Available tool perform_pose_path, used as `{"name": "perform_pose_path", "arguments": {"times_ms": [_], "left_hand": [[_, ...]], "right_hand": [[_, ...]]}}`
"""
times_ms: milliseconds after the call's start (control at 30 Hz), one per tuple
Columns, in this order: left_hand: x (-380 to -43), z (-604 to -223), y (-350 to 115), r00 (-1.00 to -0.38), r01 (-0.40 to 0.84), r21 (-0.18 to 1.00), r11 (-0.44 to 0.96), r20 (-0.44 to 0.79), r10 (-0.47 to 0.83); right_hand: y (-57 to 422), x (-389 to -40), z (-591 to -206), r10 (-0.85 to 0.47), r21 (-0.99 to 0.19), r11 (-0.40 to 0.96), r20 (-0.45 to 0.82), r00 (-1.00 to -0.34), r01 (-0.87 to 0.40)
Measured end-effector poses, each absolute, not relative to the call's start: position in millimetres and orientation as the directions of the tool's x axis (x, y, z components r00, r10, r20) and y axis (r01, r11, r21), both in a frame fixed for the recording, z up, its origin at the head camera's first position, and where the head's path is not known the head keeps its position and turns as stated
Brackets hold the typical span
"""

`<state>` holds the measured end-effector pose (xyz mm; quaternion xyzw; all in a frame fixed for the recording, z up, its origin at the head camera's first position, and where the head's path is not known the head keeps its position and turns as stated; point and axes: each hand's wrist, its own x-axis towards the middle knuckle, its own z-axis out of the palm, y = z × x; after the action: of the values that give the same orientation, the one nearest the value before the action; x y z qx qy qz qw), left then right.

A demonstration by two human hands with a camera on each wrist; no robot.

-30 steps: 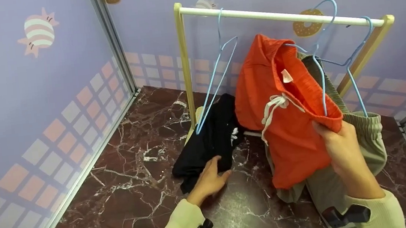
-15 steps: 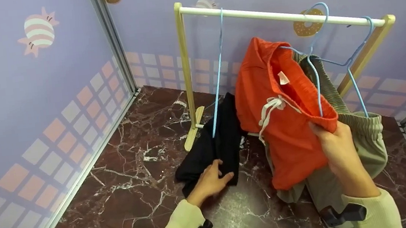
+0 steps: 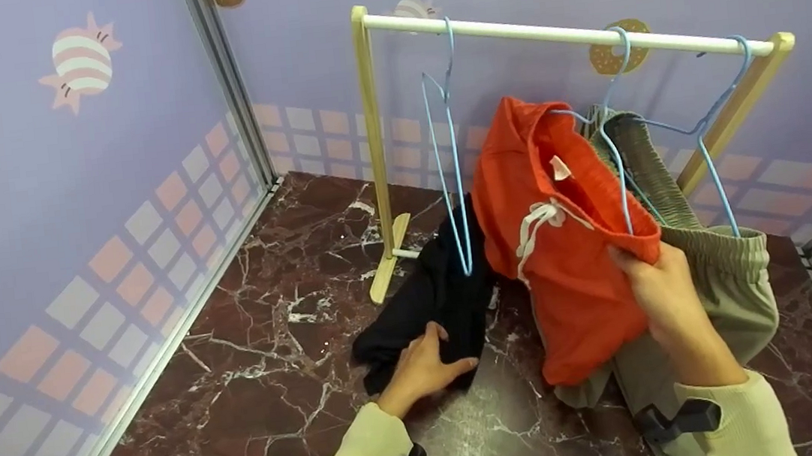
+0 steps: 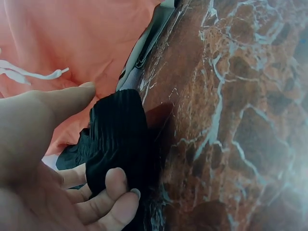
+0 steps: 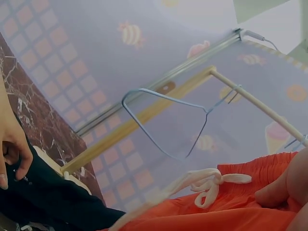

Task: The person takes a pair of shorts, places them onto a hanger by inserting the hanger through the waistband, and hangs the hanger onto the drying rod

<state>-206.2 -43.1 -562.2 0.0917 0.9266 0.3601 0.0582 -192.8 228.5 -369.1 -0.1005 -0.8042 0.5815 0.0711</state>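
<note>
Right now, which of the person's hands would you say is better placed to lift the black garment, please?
Probably the left hand: it touches the black garment, while the right hand is busy gripping the orange shorts.

Soft light is filling the head view, and glare is whitening the marbled floor toward six o'clock; haze is veiling the left-wrist view near four o'clock.

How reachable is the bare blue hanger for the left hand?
Probably yes: the bare blue hanger hangs near the left hand, nothing visible between, but the black garment that hand touches may need releasing.
</note>
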Motion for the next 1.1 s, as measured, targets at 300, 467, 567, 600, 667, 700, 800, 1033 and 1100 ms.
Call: {"name": "perform_pose_path", "arguments": {"times_ms": [300, 467, 567, 600, 667, 700, 800, 1033, 1100], "left_hand": [[-206, -558, -42, -0.982, 0.101, 0.623, 0.776, -0.060, 0.176], [-207, -551, -39, -0.988, -0.011, 0.694, 0.720, -0.117, 0.098], [-208, -548, -39, -0.989, -0.050, 0.750, 0.659, -0.131, 0.074], [-208, -547, -38, -0.988, -0.059, 0.770, 0.635, -0.136, 0.074], [-208, -546, -37, -0.986, -0.074, 0.809, 0.584, -0.146, 0.077], [-207, -545, -37, -0.985, -0.083, 0.827, 0.556, -0.152, 0.079], [-206, -542, -35, -0.978, -0.115, 0.880, 0.462, -0.181, 0.100], [-200, -531, -31, -0.951, -0.198, 0.954, 0.224, -0.242, 0.191], [-198, -528, -30, -0.942, -0.210, 0.966, 0.148, -0.241, 0.234]], "right_hand": [[231, -190, -372, 0.234, -0.918, 0.388, 0.014, -0.972, 0.081], [232, -185, -375, 0.186, -0.883, 0.467, 0.055, -0.981, 0.039], [233, -182, -376, 0.167, -0.879, 0.478, 0.076, -0.983, 0.013], [233, -181, -377, 0.164, -0.880, 0.474, 0.081, -0.983, 0.007], [232, -178, -376, 0.150, -0.889, 0.457, 0.092, -0.984, -0.013], [232, -176, -376, 0.139, -0.894, 0.448, 0.096, -0.986, -0.024], [231, -171, -375, 0.116, -0.903, 0.425, 0.119, -0.986, -0.059], [228, -159, -374, 0.126, -0.924, 0.371, 0.150, -0.981, -0.094], [226, -155, -373, 0.159, -0.937, 0.335, 0.158, -0.975, -0.097]]}}
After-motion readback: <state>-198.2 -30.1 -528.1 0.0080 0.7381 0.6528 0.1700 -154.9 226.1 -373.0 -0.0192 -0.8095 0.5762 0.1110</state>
